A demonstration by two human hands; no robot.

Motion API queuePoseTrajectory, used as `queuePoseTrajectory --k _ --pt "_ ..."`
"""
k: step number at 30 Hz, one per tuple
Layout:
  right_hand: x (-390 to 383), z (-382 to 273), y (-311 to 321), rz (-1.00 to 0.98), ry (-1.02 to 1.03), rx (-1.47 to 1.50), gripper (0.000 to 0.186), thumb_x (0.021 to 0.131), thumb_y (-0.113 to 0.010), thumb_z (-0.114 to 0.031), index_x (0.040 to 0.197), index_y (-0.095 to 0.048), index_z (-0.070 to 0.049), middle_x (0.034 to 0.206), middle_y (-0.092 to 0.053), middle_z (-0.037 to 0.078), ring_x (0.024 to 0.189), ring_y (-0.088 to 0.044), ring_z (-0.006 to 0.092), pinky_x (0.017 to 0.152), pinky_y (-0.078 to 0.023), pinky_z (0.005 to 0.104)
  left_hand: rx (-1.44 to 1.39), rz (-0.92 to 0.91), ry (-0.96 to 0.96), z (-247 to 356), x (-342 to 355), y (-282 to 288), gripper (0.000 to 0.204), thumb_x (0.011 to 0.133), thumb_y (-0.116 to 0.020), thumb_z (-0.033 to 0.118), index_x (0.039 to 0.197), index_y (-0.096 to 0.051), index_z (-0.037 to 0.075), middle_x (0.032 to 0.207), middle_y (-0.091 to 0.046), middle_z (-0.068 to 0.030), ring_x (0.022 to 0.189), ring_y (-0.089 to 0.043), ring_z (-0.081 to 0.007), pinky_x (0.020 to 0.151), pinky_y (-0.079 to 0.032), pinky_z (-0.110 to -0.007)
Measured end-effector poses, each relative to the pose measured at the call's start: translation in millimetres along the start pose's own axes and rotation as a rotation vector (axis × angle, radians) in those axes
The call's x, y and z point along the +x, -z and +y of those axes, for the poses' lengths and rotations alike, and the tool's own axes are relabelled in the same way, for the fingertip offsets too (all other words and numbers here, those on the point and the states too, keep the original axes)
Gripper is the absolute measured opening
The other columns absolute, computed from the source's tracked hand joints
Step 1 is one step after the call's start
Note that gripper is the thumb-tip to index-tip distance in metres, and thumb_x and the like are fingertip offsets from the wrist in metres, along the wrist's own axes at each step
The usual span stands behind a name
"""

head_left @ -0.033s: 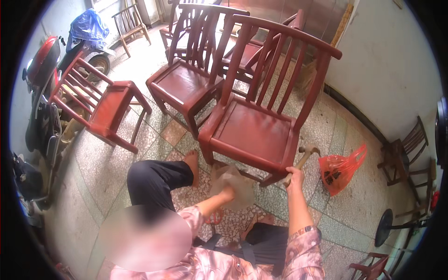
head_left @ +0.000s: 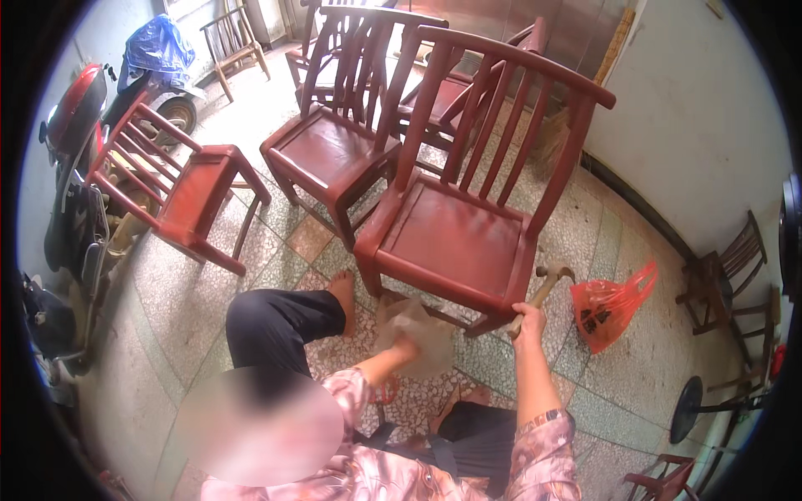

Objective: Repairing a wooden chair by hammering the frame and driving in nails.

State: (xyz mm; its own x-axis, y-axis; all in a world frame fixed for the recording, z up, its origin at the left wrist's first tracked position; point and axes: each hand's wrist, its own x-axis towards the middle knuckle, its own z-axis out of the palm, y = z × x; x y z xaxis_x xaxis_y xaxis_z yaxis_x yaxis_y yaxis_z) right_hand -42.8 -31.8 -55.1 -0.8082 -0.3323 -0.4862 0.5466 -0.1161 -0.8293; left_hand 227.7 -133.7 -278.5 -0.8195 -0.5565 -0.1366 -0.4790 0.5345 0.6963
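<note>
In my right hand (head_left: 528,322) I grip a claw hammer (head_left: 545,294) by its handle, its head pointing up and away from me. The hand is at the front right leg of a red-brown wooden chair (head_left: 455,238) that stands upright before me. My left hand (head_left: 404,351) reaches into or behind a translucent plastic bag (head_left: 433,344), below the chair's front edge. The bag hides the fingers, so what they hold cannot be made out. My bare feet and dark trousers (head_left: 284,326) are spread on either side of the bag.
A second red chair (head_left: 330,150) stands behind at the left, another (head_left: 196,196) farther left. A red plastic bag (head_left: 610,309) with dark contents sits on the speckled floor to the right. Motorbikes (head_left: 75,217) line the left wall. A dark small chair (head_left: 727,275) is at the right wall.
</note>
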Motion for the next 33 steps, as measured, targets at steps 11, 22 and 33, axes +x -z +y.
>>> queuePoseTrajectory --k 11,22,33 --pt "16 -7 18 0.097 -0.112 0.051 0.016 0.065 -0.056 0.002 0.080 -0.053 0.001 0.078 -0.059 0.011 0.071 -0.060 0.0245 0.070 -0.052 0.0334 -0.007 -0.059 0.023 -20 75 -12 0.028 0.075 -0.062 0.014 0.099 -0.067 0.001 0.092 -0.068 -0.0198 0.080 -0.068 -0.0313 0.074 -0.053 -0.043" --pt "12 -13 18 0.049 -0.156 0.113 0.019 0.066 -0.057 -0.001 0.084 -0.054 0.002 0.080 -0.060 0.012 0.073 -0.061 0.0249 0.072 -0.052 0.0333 0.028 -0.097 -0.007 -27 83 -5 0.029 0.074 -0.062 0.012 0.101 -0.066 0.000 0.094 -0.067 -0.0194 0.083 -0.068 -0.0298 0.074 -0.054 -0.042" --pt "9 -29 5 0.061 -0.177 0.207 0.011 0.066 -0.059 0.001 0.076 -0.054 0.000 0.071 -0.055 0.008 0.063 -0.057 0.0218 0.057 -0.048 0.0322 0.066 -0.155 -0.003 15 26 34 0.031 0.074 -0.061 0.010 0.103 -0.064 -0.001 0.096 -0.067 -0.0189 0.085 -0.068 -0.0282 0.073 -0.054 -0.040"
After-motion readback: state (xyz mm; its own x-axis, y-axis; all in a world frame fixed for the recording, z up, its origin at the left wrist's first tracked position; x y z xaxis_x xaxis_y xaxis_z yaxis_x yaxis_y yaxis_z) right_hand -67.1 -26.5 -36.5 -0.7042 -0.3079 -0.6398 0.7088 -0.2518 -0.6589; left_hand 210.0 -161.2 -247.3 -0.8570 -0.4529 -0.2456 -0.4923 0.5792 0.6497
